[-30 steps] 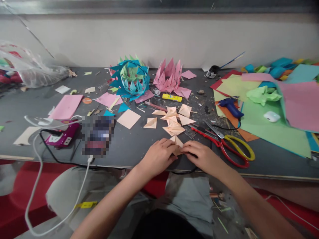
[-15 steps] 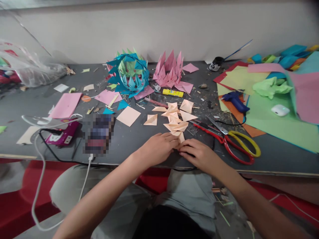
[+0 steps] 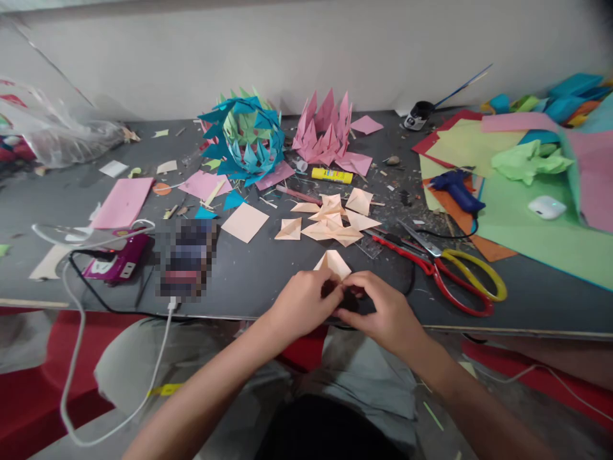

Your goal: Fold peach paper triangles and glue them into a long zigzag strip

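Observation:
A peach paper piece [image 3: 332, 262], partly folded and standing up off the table, is pinched between my two hands near the table's front edge. My left hand [image 3: 309, 299] grips its lower left side, thumb and fingers together. From the other side my right hand [image 3: 378, 303] holds the lower right corner between thumb and fingers. My fingers hide the lower part of the paper. Just beyond lies a cluster of folded peach pieces [image 3: 334, 220], with a flat peach square [image 3: 245, 222] to their left.
Large scissors [image 3: 445, 262] lie right of my hands, near a blue glue gun [image 3: 457, 191] and coloured sheets [image 3: 536, 223]. Blue and pink paper crowns [image 3: 323, 137] stand behind a yellow glue stick [image 3: 332, 175]. A phone [image 3: 189, 259] and purple power strip [image 3: 117, 255] are at left.
The peach paper has been raised from lying near the cluster to standing between my fingers, closer to me. Both hands have shifted slightly down, and their fingers are now more curled around it.

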Available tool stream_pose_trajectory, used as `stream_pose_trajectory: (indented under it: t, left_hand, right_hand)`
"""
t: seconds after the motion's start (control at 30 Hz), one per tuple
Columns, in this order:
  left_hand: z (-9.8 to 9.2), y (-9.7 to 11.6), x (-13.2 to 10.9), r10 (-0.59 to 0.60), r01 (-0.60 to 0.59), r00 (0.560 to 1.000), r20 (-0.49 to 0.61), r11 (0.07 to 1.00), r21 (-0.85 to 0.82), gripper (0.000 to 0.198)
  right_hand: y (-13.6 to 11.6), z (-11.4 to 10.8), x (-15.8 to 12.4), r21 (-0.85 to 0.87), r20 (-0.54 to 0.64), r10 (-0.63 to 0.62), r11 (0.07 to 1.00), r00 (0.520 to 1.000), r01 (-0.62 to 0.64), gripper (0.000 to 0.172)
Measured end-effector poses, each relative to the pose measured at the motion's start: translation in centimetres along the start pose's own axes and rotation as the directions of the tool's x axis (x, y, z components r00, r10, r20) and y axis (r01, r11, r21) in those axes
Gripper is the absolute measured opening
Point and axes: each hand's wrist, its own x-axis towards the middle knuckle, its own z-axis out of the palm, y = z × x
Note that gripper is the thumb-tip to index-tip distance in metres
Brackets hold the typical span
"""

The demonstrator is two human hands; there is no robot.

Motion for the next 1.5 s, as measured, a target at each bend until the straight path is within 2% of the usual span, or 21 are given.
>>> stream_pose_trajectory:
  t: [0.1,0.2,0.27,0.3,0.37,0.43,0.53,0.6,0.7,0.83,1.0,1.07,1.17,1.33,1.5]
  left_hand:
    - [0.5,0.4,-0.7,0.008,0.006,0.999,0.052,0.967,-0.256,0.025]
    - [-0.1,0.5,-1.4,-0.002,0.039,0.995,0.099,0.927,-0.374,0.028]
    - [-0.6,0.3,-1.6,-0.023,0.044,0.998,0.056,0.908,-0.418,0.027]
    - [-0.9,0.1,-1.6,-0.042,0.036,0.999,-0.003,0.906,-0.422,0.025]
    - [-1.2,-0.5,-1.4,-0.075,0.011,0.985,-0.152,0.922,-0.387,0.023]
    - [-1.1,-1.3,-0.9,-0.043,-0.03,0.973,-0.226,0.951,-0.308,0.019]
    - [-0.1,-2.5,-0.4,0.116,-0.136,0.979,-0.167,0.984,-0.118,0.011]
    - [0.6,-3.1,-0.3,0.176,-0.177,0.973,-0.146,0.984,0.006,0.011]
    - [1.3,-3.6,-0.5,0.191,-0.181,0.968,-0.165,0.981,0.076,0.011]
    - [1.4,-3.7,-0.7,0.211,-0.194,0.959,-0.189,0.975,0.106,0.007]
    - [1.0,-4.0,-0.9,0.246,-0.224,0.962,-0.12,0.96,0.17,0.015]
    - [0.8,-4.1,-1.0,0.259,-0.232,0.962,-0.093,0.945,0.228,0.016]
    - [0.5,-4.1,-1.1,0.27,-0.24,0.961,-0.053,0.916,0.323,0.018]
    - [0.1,-3.7,-1.0,0.294,-0.279,0.955,0.029,0.865,0.418,0.029]
    - [0.0,-3.8,-1.0,0.313,-0.297,0.949,0.031,0.86,0.415,0.027]
  right_hand:
    - [0.1,0.0,0.4,0.043,0.003,0.097,0.994,0.995,-0.097,0.008]
    - [1.0,-0.5,0.9,0.051,0.059,0.175,0.983,0.983,-0.178,0.01]
    - [1.6,-1.0,1.3,0.036,0.096,0.2,0.978,0.975,-0.205,0.012]
    - [1.8,-1.2,1.5,0.03,0.122,0.197,0.979,0.973,-0.202,0.012]
    - [2.1,-1.5,2.1,0.03,0.193,0.159,0.985,0.968,-0.168,0.012]
    - [2.3,-1.7,2.6,0.036,0.258,0.103,0.993,0.961,-0.116,0.013]
    - [2.5,-1.8,3.0,0.018,0.284,0.031,0.999,0.958,-0.038,0.016]
    - [2.6,-1.6,3.0,-0.008,0.277,-0.006,1.0,0.961,0.009,0.018]
    - [2.5,-1.2,2.6,-0.051,0.242,-0.011,0.998,0.97,0.024,0.019]
    - [1.9,-0.6,2.1,-0.109,0.179,0.071,0.993,0.981,-0.052,0.013]
    - [1.5,-0.4,1.9,-0.11,0.139,0.083,0.992,0.987,-0.068,0.011]
    - [1.8,-0.4,1.9,-0.103,0.145,0.035,0.994,0.989,-0.02,0.011]
    - [2.4,-0.6,1.9,-0.111,0.178,-0.095,0.987,0.979,0.116,0.017]
    - [3.5,-1.3,1.7,-0.221,0.267,-0.275,0.915,0.924,0.337,0.026]
    - [3.9,-1.8,1.6,-0.229,0.318,-0.371,0.863,0.873,0.45,0.025]
